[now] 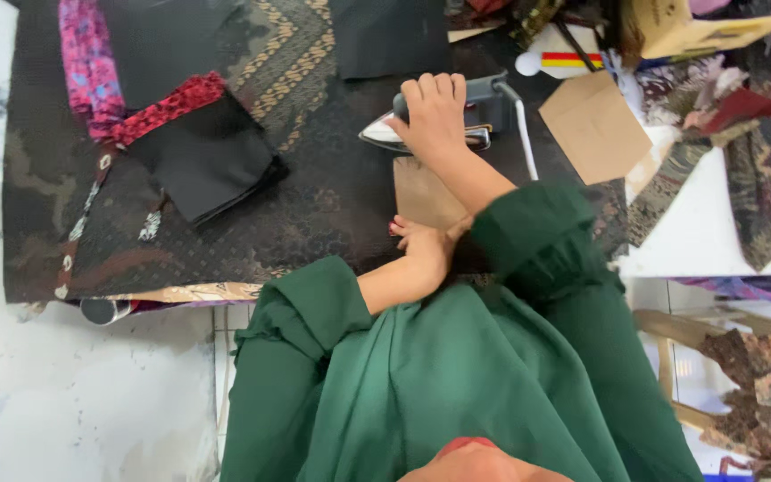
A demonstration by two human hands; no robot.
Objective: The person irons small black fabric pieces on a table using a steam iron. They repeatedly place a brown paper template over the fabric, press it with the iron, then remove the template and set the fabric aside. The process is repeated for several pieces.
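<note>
Right hand (435,116) has its fingers clamped on the handle of a grey clothes iron (457,120), soleplate down. Left hand (421,245) presses flat, fingers together, on a brown paper piece (421,192) lying on the dark patterned cloth (332,205).

We see a white, scuffed floor (73,393) around our dark cloth-covered table (314,214), with a wooden frame (671,339) beside it.

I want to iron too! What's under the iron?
The iron, gripped by the right hand, sits on dark patterned cloth, at the edge of a brown paper piece. The spot directly beneath is hidden.
</note>
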